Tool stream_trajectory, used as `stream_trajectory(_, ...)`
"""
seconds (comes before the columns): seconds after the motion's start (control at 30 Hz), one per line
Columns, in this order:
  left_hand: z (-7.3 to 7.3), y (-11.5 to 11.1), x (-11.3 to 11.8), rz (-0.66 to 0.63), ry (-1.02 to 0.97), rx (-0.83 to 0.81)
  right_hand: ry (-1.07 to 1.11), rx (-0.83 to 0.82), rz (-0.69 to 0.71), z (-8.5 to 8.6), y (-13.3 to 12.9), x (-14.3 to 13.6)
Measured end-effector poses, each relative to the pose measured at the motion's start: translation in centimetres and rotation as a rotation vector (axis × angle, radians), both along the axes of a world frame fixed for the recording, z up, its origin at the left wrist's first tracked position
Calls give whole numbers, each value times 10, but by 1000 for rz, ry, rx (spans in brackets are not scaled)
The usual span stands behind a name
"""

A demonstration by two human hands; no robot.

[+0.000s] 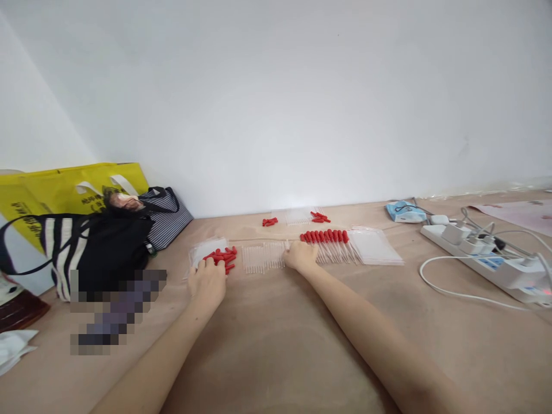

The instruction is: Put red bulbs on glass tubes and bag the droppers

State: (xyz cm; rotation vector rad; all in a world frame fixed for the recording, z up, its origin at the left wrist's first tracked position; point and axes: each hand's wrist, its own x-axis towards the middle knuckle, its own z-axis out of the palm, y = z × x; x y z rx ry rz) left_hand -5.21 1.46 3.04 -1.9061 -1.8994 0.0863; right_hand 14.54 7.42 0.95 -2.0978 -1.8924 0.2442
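Note:
My left hand (207,282) rests at a pile of red rubber dropper bulbs (223,256), its fingers bent and their tips apart, touching the bulbs. My right hand (301,256) is closed at the right end of a row of thin clear glass dropper tubes (261,257). Its fingertips grip the end of a tube, mostly hidden by the hand. Just right of this hand, several droppers with red bulbs fitted (325,237) lie side by side, glass ends toward me. Clear plastic bags (375,247) lie beside them, and more bags (211,244) lie behind the loose bulbs.
Farther back are two small groups of red bulbs (270,221) and a clear bag (297,216). A white power strip (483,259) with chargers and looping cables stands right, near a blue mask (405,211). A black bag (101,253) and a yellow bag (56,195) stand left.

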Motion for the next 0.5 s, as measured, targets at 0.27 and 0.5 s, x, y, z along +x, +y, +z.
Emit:
stream_trajectory(0.27, -8, 0, 5, -133, -53, 51, 43, 215, 194, -1, -27, 37)
stream_trajectory(0.5, -30, -20, 56, -603, -750, -76, 182, 481, 541, -31, -72, 87)
